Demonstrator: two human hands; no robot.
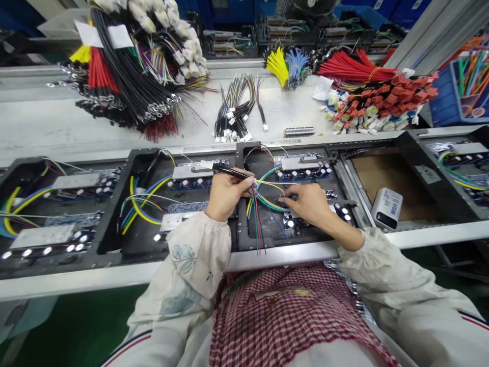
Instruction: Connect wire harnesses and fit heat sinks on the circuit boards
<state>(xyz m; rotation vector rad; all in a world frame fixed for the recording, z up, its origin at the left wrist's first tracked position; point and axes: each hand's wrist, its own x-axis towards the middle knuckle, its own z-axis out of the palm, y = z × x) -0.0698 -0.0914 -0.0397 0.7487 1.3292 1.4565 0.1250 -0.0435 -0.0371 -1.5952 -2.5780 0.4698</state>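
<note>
My left hand is closed around a black-sheathed multi-wire cable, with a white connector at its far end. From its near end fan out thin coloured wires, some hanging over the tray's front edge. A yellow wire from this bundle reaches toward my right hand, whose thumb and fingers are pinched together; the tip between them is too small to make out. Under both hands lies a black tray holding circuit boards with a metal heat plate and looped green, blue and yellow wires.
Similar black trays with boards line the bench left and right. A white box-shaped device rests in the compartment to the right. Behind are cable bundles with white connectors, black cables, red-connector cables and a blue bin.
</note>
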